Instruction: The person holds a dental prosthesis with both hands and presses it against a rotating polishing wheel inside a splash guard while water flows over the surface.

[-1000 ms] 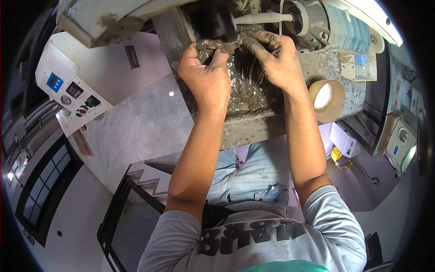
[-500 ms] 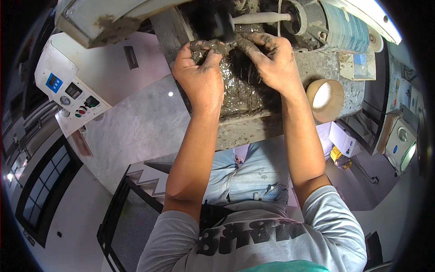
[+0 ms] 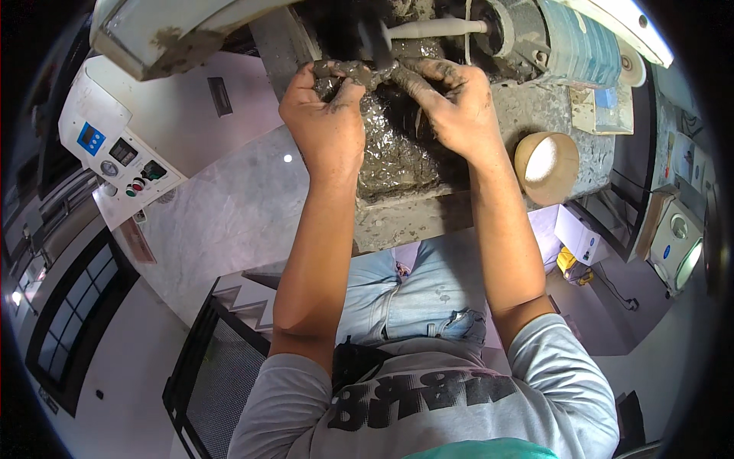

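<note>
Both hands meet fingertip to fingertip at a dark grinding wheel [image 3: 375, 42], over a tray of wet grey sludge [image 3: 394, 161]. Closed, with sludge-coated fingers, my left hand [image 3: 329, 118] pinches a small mud-coated piece [image 3: 376, 77] from the left. From the right, my right hand [image 3: 459, 111] has its thumb and fingers closed on the same piece, just below the wheel. Mud and fingers cover most of the piece, so its kind cannot be made out. A pale tapered spindle [image 3: 436, 29] joins the wheel to a motor [image 3: 524, 34].
On the right ledge stands a tan bowl [image 3: 562, 182] with white contents, below a small clear box [image 3: 604, 111]. A white control panel [image 3: 126, 161] is at the left. A muddy pale cover [image 3: 164, 34] overhangs the upper left. The tray's front edge [image 3: 413, 222] lies under my forearms.
Both hands have shifted slightly left, the left one more so, with the mud-coated piece between them. The grip looks the same.
</note>
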A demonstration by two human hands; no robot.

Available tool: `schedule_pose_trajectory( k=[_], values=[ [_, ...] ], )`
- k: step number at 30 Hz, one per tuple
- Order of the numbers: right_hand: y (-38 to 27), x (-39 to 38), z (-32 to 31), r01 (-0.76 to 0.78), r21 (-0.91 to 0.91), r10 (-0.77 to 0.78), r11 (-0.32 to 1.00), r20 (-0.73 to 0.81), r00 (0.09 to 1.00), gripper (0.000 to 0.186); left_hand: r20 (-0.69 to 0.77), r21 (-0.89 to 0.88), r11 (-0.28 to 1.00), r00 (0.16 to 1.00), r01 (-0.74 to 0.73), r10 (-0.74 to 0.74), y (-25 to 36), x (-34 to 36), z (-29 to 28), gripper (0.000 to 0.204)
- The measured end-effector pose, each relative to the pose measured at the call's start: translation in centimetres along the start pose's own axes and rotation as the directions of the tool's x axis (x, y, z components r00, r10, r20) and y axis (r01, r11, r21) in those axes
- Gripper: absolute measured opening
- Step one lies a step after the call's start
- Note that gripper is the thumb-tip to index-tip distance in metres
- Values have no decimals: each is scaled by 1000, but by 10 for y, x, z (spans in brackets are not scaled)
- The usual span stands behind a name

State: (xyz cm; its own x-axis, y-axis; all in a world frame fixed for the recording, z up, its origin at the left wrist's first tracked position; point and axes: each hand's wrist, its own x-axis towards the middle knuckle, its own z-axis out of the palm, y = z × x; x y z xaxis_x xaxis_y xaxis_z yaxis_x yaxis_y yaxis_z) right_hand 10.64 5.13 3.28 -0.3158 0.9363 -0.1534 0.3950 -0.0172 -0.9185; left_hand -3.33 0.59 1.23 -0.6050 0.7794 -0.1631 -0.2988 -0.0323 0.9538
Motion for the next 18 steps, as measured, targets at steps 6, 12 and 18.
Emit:
schedule_pose_trajectory(
  k=[6,12,18],
  values=[
    [3,3,0,5,9,-5,1000,-4,1000,26,-10,13,1000,1000,1,-1,3,2,5,18],
    [13,2,4,-5,37,5,999,-13,1000,26,20,94,993,998,-69,68,-2,6,2,15],
    [13,6,-3,-7,46,8,999,-5,1000,26,-8,125,992,1000,7,-6,-1,-4,8,26]
  ],
)
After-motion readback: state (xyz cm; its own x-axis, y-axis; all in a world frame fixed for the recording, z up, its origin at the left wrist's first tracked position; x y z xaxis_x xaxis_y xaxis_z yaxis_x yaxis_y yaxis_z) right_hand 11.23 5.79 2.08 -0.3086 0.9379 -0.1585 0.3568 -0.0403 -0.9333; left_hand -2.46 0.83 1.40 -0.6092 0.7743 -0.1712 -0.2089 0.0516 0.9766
